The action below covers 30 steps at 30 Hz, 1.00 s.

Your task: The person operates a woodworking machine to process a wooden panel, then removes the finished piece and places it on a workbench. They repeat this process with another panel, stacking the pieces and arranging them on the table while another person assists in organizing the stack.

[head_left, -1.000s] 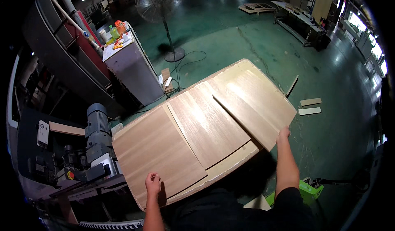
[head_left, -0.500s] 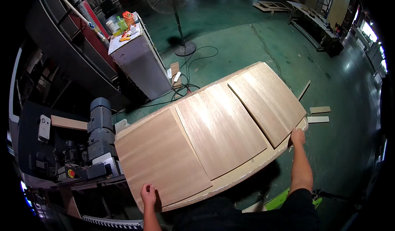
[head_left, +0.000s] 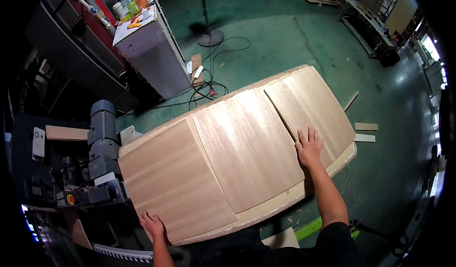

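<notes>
Three rectangular wood panels lie side by side on a larger pale board (head_left: 275, 205) with rounded corners. My right hand (head_left: 309, 148) rests with spread fingers on the right panel (head_left: 318, 105), at its left edge beside a dark gap. Across that gap sits the middle panel (head_left: 249, 143). At the near left corner of the left panel (head_left: 175, 176), my left hand (head_left: 152, 224) touches the edge with its fingers apart. A narrow strip of the board shows between the left and middle panels. My right forearm hides part of the board's near edge.
Left of the board stands machinery with a grey motor (head_left: 103, 119) and a red stop button (head_left: 71, 199). Behind it is a cabinet (head_left: 152, 58) with bottles and tools on top. A fan stand (head_left: 210, 38), black cables (head_left: 204, 90) and wood offcuts (head_left: 365, 126) are on the green floor.
My right hand has left the board's near right corner and moved left onto the right panel, its fingers now spread. My left hand has shifted left along the left panel's near edge.
</notes>
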Available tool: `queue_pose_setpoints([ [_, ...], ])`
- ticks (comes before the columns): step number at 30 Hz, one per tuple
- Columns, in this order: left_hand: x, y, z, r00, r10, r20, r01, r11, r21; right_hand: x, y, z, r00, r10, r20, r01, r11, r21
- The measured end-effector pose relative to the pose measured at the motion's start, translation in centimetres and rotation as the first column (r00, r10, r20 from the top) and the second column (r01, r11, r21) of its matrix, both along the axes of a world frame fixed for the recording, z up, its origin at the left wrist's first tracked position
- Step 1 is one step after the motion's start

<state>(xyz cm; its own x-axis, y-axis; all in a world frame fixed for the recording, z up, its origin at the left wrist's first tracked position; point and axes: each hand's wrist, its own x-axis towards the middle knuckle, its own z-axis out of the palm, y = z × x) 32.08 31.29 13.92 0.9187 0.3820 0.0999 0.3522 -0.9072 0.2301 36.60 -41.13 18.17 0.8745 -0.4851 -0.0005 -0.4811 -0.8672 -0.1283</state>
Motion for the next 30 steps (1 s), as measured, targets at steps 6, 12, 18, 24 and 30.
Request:
queue_pose_setpoints([
  [6,3.4,2.9,0.0,0.998,0.053,-0.032,-0.05,0.994,0.095,1.9,-2.7,0.4,1.0,-0.002,0.031,0.002,1.0,0.019],
  [12,7.5,3.2,-1.3,0.995,0.104,-0.008,-0.104,0.995,-0.001,5.5,-3.0,-1.5,0.991,-0.118,0.07,0.123,0.989,-0.077],
  [18,7.3,4.2,-1.3,0.985,0.107,0.138,-0.12,0.988,0.095,9.6,-16.0,-7.7,0.956,-0.161,0.243,0.169,0.985,-0.013],
  [24,10.0,1.2,-0.7,0.969,0.181,0.17,-0.189,0.981,0.037,9.0,-29.2,-9.1,0.897,-0.435,0.075,0.441,0.881,-0.173],
  [30,12.4,2.0,-2.5,0.974,0.149,0.171,-0.156,0.987,0.028,5.9,-32.3,-8.0,0.851,-0.522,0.053,0.524,0.847,-0.087],
])
